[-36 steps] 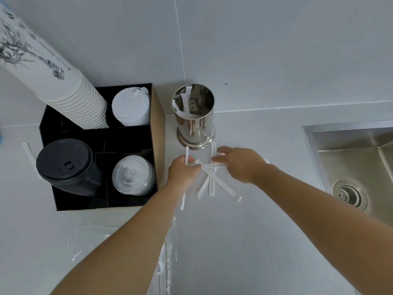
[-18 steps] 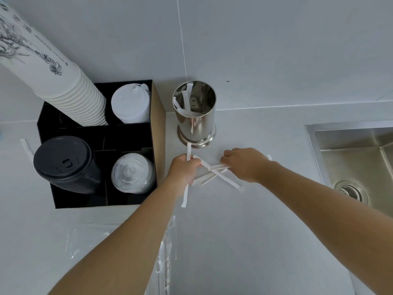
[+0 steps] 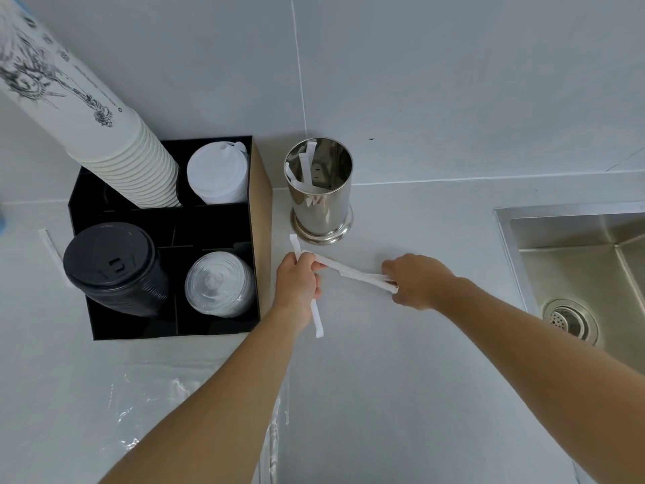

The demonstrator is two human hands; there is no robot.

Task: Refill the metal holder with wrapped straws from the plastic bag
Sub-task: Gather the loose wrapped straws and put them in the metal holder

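On a pale counter, the left hand point(image 3: 298, 284) grips one wrapped straw point(image 3: 316, 317) upright while the right hand point(image 3: 413, 281) pinches several more point(image 3: 352, 272), likely gathering them for the nearly empty metal holder point(image 3: 319, 190) just behind. The plastic bag point(image 3: 153, 396) lies nearer the viewer.

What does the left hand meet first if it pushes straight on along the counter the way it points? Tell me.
Probably the base of the metal holder. The left hand, closed on wrapped straws, points up the counter toward it, with bare counter between. Depth is unclear; it might pass just left of it.
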